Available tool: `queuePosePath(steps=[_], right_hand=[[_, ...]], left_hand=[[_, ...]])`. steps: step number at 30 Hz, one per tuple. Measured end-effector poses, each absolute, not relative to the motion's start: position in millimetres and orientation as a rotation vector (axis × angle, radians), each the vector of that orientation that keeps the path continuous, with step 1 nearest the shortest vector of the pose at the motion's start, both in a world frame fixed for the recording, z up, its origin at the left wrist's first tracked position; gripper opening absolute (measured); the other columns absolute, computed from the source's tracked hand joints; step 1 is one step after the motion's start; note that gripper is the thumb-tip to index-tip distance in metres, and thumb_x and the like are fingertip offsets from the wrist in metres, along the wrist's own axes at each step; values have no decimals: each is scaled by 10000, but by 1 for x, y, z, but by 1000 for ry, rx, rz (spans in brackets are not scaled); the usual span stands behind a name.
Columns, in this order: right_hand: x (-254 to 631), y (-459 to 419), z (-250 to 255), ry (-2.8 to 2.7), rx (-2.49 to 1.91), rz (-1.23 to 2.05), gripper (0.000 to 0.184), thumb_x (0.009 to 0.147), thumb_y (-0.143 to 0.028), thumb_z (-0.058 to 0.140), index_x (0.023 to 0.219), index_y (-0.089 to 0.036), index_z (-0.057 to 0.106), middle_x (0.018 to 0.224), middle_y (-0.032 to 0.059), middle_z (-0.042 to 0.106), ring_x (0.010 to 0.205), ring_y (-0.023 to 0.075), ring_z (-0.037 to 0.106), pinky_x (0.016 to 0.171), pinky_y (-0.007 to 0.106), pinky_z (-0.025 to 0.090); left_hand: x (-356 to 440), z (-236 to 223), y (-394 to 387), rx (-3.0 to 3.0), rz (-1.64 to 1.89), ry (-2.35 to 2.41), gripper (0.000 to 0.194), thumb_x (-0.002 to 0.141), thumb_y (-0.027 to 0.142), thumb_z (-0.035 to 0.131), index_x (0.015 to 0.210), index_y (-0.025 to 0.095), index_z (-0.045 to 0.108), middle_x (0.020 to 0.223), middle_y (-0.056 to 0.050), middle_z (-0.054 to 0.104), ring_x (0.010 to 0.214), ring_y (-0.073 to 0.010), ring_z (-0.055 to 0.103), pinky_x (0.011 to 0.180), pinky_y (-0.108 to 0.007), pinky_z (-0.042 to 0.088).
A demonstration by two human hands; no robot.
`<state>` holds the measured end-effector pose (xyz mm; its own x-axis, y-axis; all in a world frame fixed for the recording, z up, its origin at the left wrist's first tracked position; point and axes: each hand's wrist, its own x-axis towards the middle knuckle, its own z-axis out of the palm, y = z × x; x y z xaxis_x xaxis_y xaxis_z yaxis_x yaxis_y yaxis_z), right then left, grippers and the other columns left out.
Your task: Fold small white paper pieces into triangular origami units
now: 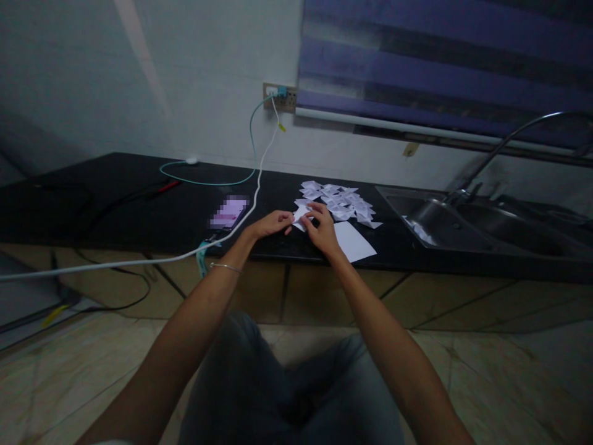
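Between my two hands is a small folded piece of white paper (302,214), just above the dark countertop. The fingers of my left hand (277,222) pinch its left corner. My right hand (320,227) grips its right side with thumb and fingers curled over it. Right behind my hands lies a pile of several folded white paper pieces (343,201), pointed at their corners. Flat white paper sheets (356,241) rest beside my right hand, near the counter's front edge, partly covered by that hand.
A lit phone (229,212) lies left of my hands, with a white cable (259,179) crossing the black counter (139,216) to a wall socket (280,97). A teal cable (208,183) loops behind. At right is a metal sink (430,216) with a curved faucet (504,145).
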<state>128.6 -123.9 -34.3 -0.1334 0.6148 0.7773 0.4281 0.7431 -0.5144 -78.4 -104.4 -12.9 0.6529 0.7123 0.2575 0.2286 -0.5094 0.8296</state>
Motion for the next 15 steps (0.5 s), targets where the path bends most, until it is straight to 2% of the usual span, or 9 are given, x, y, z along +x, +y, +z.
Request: queuePosePath(steps=[4, 8, 11, 15], right_hand=[[131, -119, -38, -1711, -845, 293, 143, 863, -354, 677, 820, -220, 699, 1254, 104, 602, 1221, 251, 560, 1073, 468, 448], [132, -115, -40, -1675, -873, 441, 192, 875, -392, 656, 861, -208, 706, 1279, 124, 607, 1212, 253, 568, 906, 409, 544], [132, -114, -40, -1660, -915, 435, 199, 863, -399, 668, 861, -205, 711, 1190, 117, 631, 1114, 244, 594, 800, 366, 556], [131, -117, -37, -1680, -938, 341, 171, 868, -367, 667, 840, -205, 715, 986, 79, 617, 986, 219, 590, 770, 344, 532]], left_hand=[[-77, -11, -107, 2098, 735, 714, 558, 902, 675, 495, 718, 153, 565, 665, 2, 548, 599, -105, 447, 577, -224, 338], [-76, -11, -108, 2117, 734, 690, 537, 918, 650, 488, 724, 155, 566, 678, -1, 559, 626, -112, 468, 616, -227, 367], [-75, -13, -107, 2131, 730, 682, 545, 922, 653, 472, 719, 157, 571, 677, -2, 557, 621, -116, 466, 616, -231, 369], [-73, -15, -104, 2133, 741, 690, 528, 922, 631, 494, 700, 157, 565, 668, 0, 547, 634, -120, 478, 637, -235, 386]])
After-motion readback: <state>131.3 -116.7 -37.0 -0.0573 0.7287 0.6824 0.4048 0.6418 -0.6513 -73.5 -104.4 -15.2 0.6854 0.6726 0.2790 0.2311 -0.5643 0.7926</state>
